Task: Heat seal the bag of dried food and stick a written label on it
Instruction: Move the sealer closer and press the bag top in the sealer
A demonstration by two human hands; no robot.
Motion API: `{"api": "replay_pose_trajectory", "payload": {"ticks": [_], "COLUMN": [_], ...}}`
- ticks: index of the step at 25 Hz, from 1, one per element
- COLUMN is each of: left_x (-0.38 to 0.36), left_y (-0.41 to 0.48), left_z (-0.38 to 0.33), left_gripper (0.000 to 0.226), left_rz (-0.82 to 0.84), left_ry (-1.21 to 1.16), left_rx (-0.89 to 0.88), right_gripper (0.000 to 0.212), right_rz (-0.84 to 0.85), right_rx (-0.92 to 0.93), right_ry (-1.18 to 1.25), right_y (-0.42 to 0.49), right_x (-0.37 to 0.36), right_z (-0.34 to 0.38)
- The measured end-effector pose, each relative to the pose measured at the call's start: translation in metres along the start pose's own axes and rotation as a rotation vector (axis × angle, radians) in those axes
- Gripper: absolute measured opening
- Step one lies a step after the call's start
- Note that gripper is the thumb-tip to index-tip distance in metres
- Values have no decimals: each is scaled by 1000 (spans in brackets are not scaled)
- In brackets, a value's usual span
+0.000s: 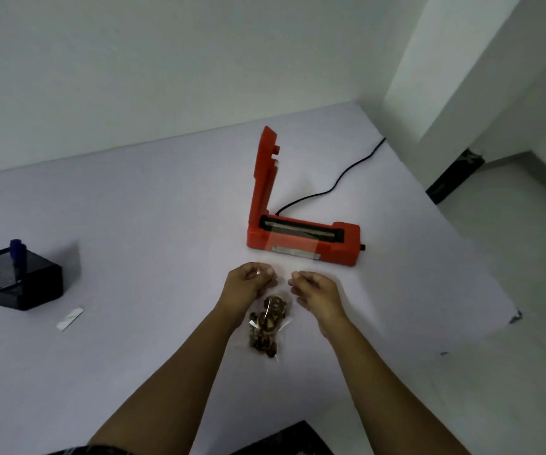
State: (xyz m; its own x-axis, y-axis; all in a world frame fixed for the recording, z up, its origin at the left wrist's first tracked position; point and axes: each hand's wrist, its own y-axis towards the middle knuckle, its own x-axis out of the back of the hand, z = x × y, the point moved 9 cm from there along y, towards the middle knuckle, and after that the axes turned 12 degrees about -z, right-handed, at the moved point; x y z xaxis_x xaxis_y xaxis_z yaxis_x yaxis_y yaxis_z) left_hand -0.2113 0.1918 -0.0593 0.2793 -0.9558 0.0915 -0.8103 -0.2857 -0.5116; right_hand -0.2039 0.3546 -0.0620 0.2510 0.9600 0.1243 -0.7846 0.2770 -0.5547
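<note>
A clear plastic bag of brown dried food (268, 326) lies on the white table (140, 224) between my forearms. Its transparent open top reaches forward over the sealing bar of the orange heat sealer (307, 239), whose lid arm stands raised. My left hand (247, 285) pinches the left side of the bag's upper part. My right hand (317, 292) pinches the right side. A white label strip (69, 319) lies at the left, near a black mesh holder (15, 280) with a blue pen (17, 254) in it.
The sealer's black cord (337, 182) runs back toward the right table edge. A white wall stands behind the table and a wall corner at the right. The floor lies beyond the right edge. A dark object (284, 441) sits at the table's near edge.
</note>
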Motion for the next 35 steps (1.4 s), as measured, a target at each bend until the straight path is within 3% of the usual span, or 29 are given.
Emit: {"api": "replay_pose_trajectory", "payload": {"ticks": [5,16,19,22,26,31,35], "left_x": [-38,-50,-47,-46,-46,-49,-49], "left_y": [2,4,5,8,10,17,19], "left_z": [-3,-10,-11,-10,-15,-21,-21], "left_gripper": [12,21,20,18,19,21,22], "left_rz": [67,10,-14,-29,-35,-8,1], "left_ry": [-82,4,28,39,41,65,68], "left_rx": [89,39,45,71,76,55,59], "right_gripper": [7,9,20,21,31,42,44], "right_rz": [-41,-18,-235,-455,-233,201,335], "right_rx": [24,57,381,772,1088,1234,1258], "right_ry": [17,-78,-401,-390,-305,-398,-546], "right_y": [17,25,17,3,-3,-23,-23], "right_x": [24,27,47,66,33,-34,-54], "right_z": [15,15,48,125,225,268,262]}}
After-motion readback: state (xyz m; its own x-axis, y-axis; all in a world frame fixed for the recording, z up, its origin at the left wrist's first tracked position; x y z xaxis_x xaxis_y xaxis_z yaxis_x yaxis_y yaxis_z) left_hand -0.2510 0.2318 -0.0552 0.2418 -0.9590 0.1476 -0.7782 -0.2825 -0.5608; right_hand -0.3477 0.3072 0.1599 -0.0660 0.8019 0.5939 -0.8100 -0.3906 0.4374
